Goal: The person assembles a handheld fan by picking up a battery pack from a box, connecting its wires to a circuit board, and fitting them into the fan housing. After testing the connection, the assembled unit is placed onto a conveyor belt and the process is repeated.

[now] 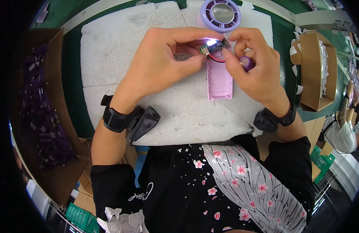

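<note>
Between my two hands is a small green circuit board (217, 47) with a bright white light on it. My left hand (168, 58) pinches its left end between thumb and forefinger. The thumb and forefinger of my right hand (257, 62) are at its right end, while the curled fingers hold a purple cylindrical battery cell (247, 63). Red and black wires (215, 59) run from the board. Below it lies an open pale pink handle shell (220, 83) of a small fan, whose round purple head (220, 15) rests just beyond my hands.
White foam sheets (179, 112) cover the green bench in front of me. On the left stands a deep cardboard box (55, 116) of purple cells. At right, another cardboard box (317, 70) holds white pieces. A co-worker (340, 132) is at the far right.
</note>
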